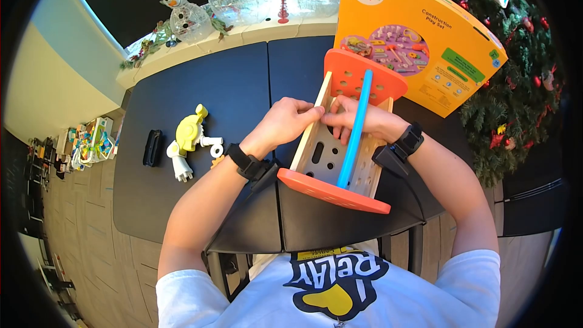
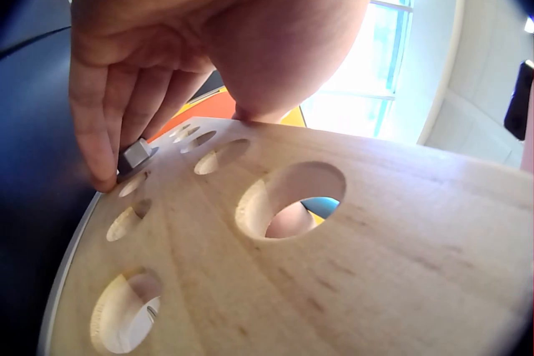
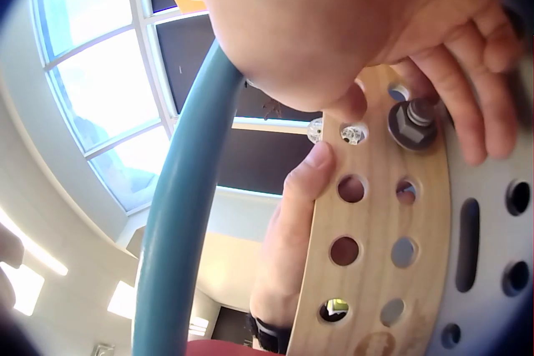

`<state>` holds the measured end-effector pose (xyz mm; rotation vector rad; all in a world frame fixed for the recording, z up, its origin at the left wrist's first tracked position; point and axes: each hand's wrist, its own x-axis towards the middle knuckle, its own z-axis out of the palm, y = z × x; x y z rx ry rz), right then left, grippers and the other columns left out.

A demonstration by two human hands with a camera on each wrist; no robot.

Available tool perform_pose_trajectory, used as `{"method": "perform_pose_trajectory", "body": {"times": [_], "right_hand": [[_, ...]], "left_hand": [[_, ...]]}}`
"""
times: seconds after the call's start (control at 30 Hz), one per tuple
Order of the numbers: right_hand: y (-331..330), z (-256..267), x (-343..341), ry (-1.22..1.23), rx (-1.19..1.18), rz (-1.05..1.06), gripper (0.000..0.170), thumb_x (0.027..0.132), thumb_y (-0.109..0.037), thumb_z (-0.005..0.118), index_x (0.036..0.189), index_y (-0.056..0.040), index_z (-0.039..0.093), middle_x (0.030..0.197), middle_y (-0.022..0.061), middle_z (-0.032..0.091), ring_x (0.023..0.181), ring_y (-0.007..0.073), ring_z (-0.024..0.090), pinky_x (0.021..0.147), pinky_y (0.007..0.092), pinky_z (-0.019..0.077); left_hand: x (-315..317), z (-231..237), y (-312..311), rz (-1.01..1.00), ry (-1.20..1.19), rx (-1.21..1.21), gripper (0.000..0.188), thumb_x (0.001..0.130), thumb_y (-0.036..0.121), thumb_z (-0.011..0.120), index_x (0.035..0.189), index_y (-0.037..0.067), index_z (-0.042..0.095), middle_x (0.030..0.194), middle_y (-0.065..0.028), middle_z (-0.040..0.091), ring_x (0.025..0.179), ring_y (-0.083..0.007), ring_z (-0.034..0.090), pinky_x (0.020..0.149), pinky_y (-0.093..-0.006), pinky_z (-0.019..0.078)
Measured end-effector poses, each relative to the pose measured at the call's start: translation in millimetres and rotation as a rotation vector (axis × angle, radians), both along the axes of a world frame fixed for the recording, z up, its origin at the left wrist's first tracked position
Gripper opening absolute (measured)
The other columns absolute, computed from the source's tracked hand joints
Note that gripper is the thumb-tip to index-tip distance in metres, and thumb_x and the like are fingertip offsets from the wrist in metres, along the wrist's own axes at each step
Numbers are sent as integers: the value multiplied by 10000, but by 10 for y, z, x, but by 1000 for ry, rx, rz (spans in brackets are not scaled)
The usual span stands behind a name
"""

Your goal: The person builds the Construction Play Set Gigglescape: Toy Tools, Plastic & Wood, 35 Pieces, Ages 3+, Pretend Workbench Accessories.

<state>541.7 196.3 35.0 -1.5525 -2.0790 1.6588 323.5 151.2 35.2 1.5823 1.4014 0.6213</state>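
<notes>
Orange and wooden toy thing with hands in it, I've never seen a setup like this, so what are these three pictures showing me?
There is no machine: a person works bare-handed, wearing cameras. The big picture comes from the head, looking down; the other two come from the left and right wrists.

On the dark table stands the toy frame, with orange ends, wooden sides and a blue bar. Left of it lie yellow and white toy pieces and a black object. Behind it is a yellow box reading "Construction Play Set".

The left hand grips one wooden side; the right hand reaches inside, its fingers near a dark nut on a bolt.
</notes>
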Motion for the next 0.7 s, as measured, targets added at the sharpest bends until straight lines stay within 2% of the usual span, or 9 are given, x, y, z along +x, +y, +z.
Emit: {"method": "perform_pose_trajectory", "body": {"times": [0.1, 0.2, 0.3, 0.4, 0.5, 0.6, 0.63, 0.7], "right_hand": [[29, -136, 64, 52, 76, 69, 435, 1090, -380, 578, 1238, 28, 551, 926, 109, 725, 702, 178, 726, 604, 289, 558], [50, -232, 62, 101, 62, 29, 469, 1088, -423, 543, 1039, 23, 679, 845, 63, 763, 544, 129, 560, 509, 318, 452], [126, -231, 72, 32, 6, 82, 479, 1133, -411, 452, 1085, 30, 632, 878, 113, 743, 691, 182, 720, 605, 326, 568], [158, -223, 68, 5, -17, 28, 543, 1122, -487, 427, 1139, 22, 617, 856, 125, 747, 673, 181, 713, 609, 333, 567], [15, 4, 7, 85, -64, -104, 498, 1088, -466, 547, 1167, 23, 589, 867, 133, 742, 656, 173, 703, 593, 323, 558], [-11, -98, 30, 89, 159, 31, 476, 1038, -412, 672, 1190, 26, 566, 876, 138, 737, 659, 167, 704, 576, 313, 550], [8, -120, 44, 109, 147, 47, 415, 1021, -312, 721, 1187, 31, 559, 890, 140, 736, 675, 164, 710, 562, 311, 548], [62, -190, 60, 106, 134, 75, 398, 1052, -335, 664, 1176, 33, 580, 891, 135, 740, 677, 165, 713, 573, 311, 553]], "left_hand": [[-1, -11, 5, 3, 2, -3, 473, 1014, 373, 659, 1239, -33, 749, 1054, -162, 787, 979, -181, 714, 911, -333, 541], [-3, -43, 11, 10, -2, -1, 476, 1014, 375, 657, 1236, -35, 749, 1055, -164, 787, 979, -183, 715, 911, -335, 541], [2, -22, 6, 6, 5, -3, 477, 1015, 379, 654, 1231, -35, 751, 1054, -166, 787, 982, -189, 719, 915, -340, 542], [-4, -24, 5, -2, 18, 1, 476, 1016, 383, 649, 1228, -30, 754, 1052, -165, 788, 983, -194, 722, 920, -344, 542], [1, -17, 5, -2, 21, 6, 474, 1015, 388, 648, 1227, -22, 757, 1051, -164, 790, 982, -195, 725, 917, -346, 544], [4, 0, -7, 13, 17, -5, 476, 1012, 395, 651, 1226, -16, 760, 1052, -165, 790, 979, -196, 727, 909, -348, 548], [6, 3, -11, 18, 14, -12, 477, 1010, 397, 652, 1225, -15, 761, 1054, -166, 790, 978, -196, 727, 906, -348, 549], [8, 6, -21, 19, 16, 2, 478, 1007, 400, 656, 1221, -14, 763, 1051, -168, 790, 974, -199, 729, 901, -350, 551]]}}
